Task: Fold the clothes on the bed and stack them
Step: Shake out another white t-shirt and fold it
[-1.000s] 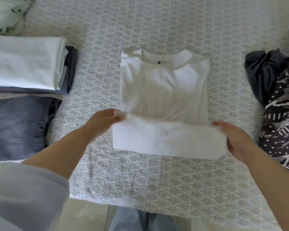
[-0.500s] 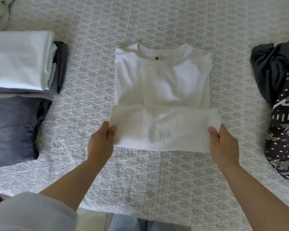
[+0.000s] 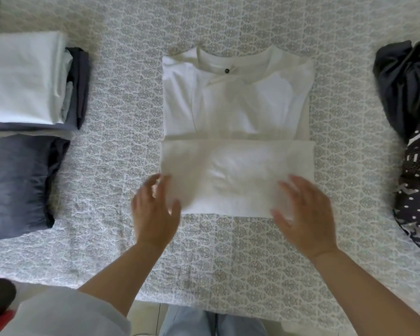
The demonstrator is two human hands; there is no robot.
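White shirt (image 3: 235, 112), one, lies mid-bed (image 3: 121, 25) with its hem folded up. We see our left hand (image 3: 153, 212) and right hand (image 3: 303, 214) at its near corners, fingers spread, gripping nothing. One folded stack (image 3: 22, 78) sits left; one unfolded heap (image 3: 412, 132) right.

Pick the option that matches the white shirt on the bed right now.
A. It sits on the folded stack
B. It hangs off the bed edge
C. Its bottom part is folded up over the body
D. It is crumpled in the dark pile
C: the white shirt lies flat mid-bed, its lower band doubled up toward the collar, beside the left hand and right hand.
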